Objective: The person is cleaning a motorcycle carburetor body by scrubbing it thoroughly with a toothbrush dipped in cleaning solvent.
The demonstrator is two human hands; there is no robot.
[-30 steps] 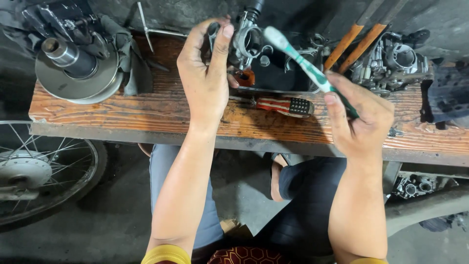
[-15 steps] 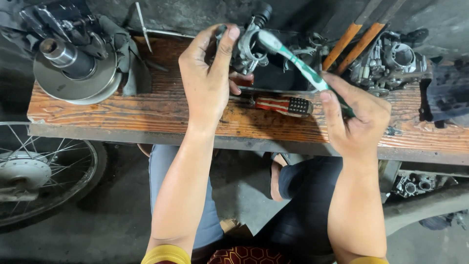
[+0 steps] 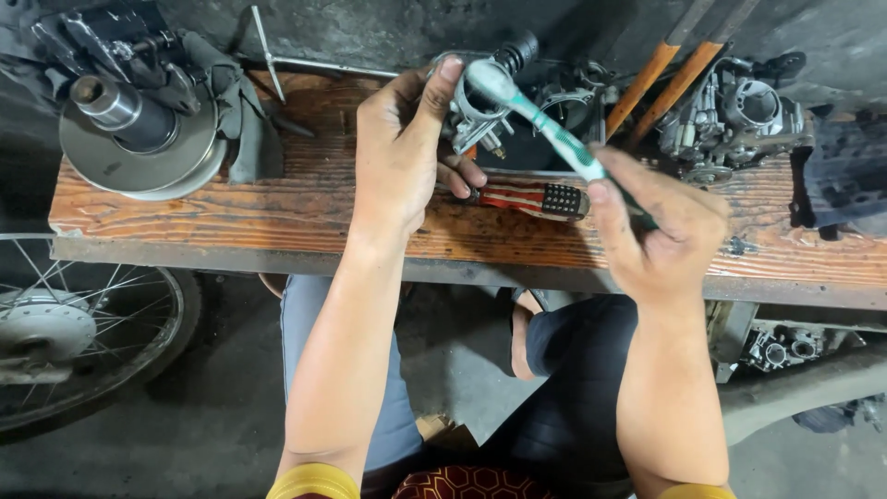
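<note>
Metal carb part (image 3: pixel 471 115) ×1 in left grip (image 3: pixel 402 152), toothbrush (image 3: pixel 540 125) ×1 pinched in right (image 3: pixel 661 226).

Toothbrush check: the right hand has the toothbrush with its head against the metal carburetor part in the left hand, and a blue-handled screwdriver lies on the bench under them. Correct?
Not quite. In the head view the screwdriver has a red handle with pale stripes, not blue. The rest stands: the right hand holds the toothbrush, its head against the carburetor part in the left hand, above the wooden bench.
</note>
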